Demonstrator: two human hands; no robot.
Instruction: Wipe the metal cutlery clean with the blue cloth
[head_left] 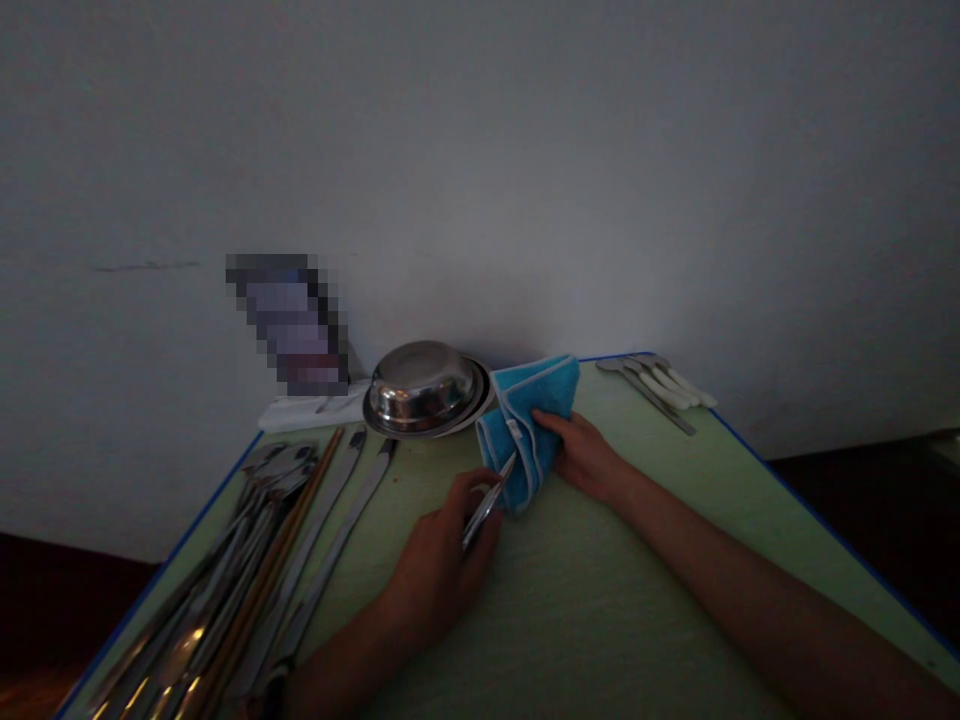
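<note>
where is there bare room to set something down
Bare green tabletop lies between the left hand and right forearm, and between that forearm and the white-handled cutlery. Crowded: the left side, with piled metal cutlery.

Towel (pixel 540 385): blue cloth, matt, slightly rough pile. Utensil (pixel 484 510) against it: glossy metal. Upturned bowl (pixel 424 385), counter's far edge: polished metal, mirror-like. Spoons (pixel 289 465), left edge: smooth, shiny metal. Chopsticks (pixel 295 520) beside: brown wood, low sheen. White-handled spoons (pixel 664 385), far right corner: metal, handles plastic-looking. Counter (pixel 600 620): smooth, faintly grained, dull. Wall (pixel 525 150): matt.
</note>
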